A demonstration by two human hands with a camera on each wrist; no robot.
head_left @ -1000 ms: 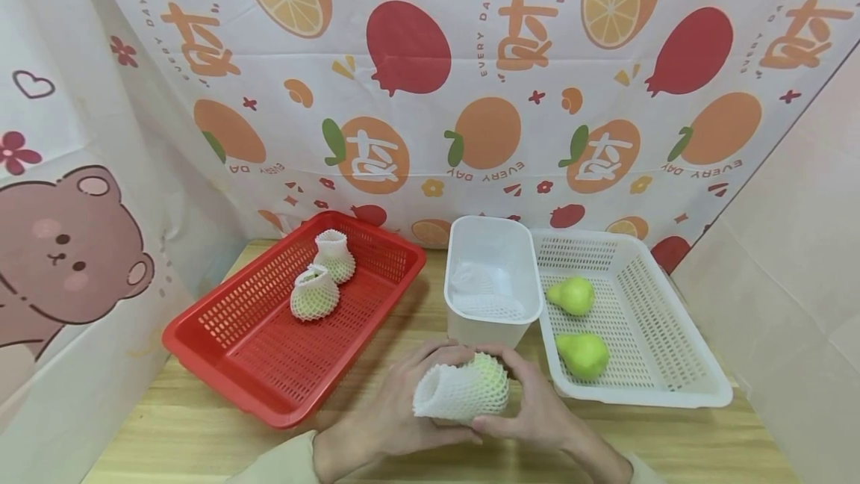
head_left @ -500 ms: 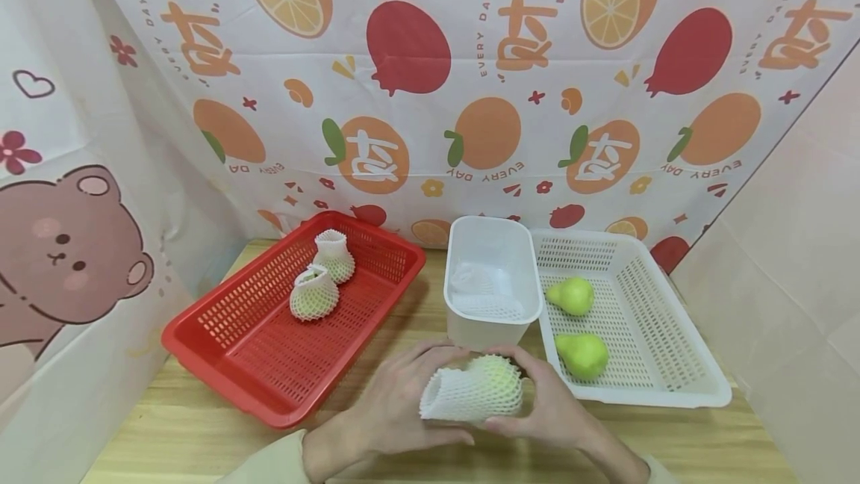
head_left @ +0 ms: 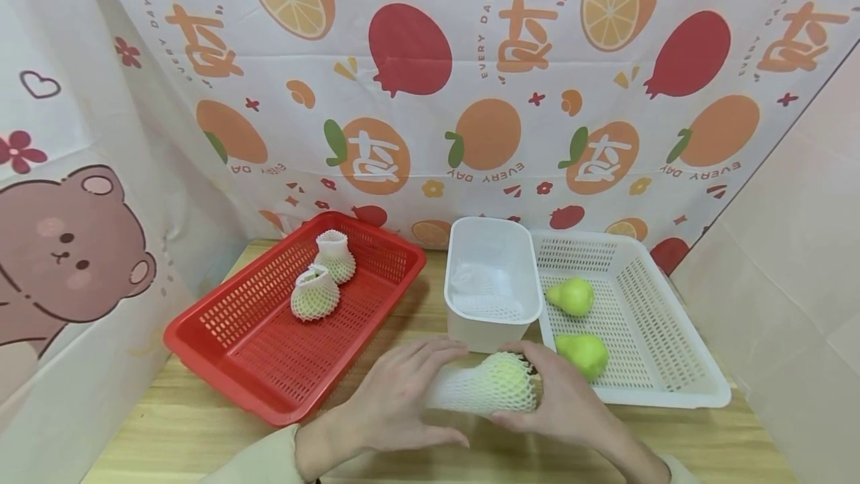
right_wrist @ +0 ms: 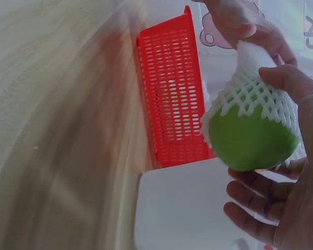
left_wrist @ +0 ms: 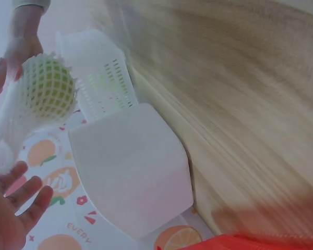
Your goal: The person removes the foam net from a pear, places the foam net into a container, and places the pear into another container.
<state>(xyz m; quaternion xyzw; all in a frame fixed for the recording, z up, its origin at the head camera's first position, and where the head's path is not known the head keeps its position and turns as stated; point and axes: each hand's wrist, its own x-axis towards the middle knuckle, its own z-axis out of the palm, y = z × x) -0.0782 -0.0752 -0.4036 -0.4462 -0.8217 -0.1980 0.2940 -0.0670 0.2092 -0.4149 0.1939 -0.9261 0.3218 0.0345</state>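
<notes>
A green pear (right_wrist: 253,138) sits inside a white foam net sleeve (head_left: 463,388), its round bottom bare in the right wrist view. My right hand (head_left: 564,402) grips the pear's wide end between thumb and fingers above the table. At the sleeve's narrow end is my left hand (head_left: 399,398), its thumb and fingers spread apart around that end. In the left wrist view the fingers of this hand (left_wrist: 23,195) stand off the sleeve. Two bare pears (head_left: 572,296) lie in the white basket (head_left: 661,320) to the right.
A red basket (head_left: 269,349) on the left holds two sleeved pears (head_left: 314,296). Behind my hands stands a deep white bin (head_left: 493,271) with foam nets (head_left: 485,306) at its bottom. A fruit-print curtain (head_left: 430,133) hangs behind the wooden table (head_left: 705,443).
The sleeved pear has moved right with my right hand. My left hand has shifted slightly left, and its thumb and fingers have spread away from the sleeve.
</notes>
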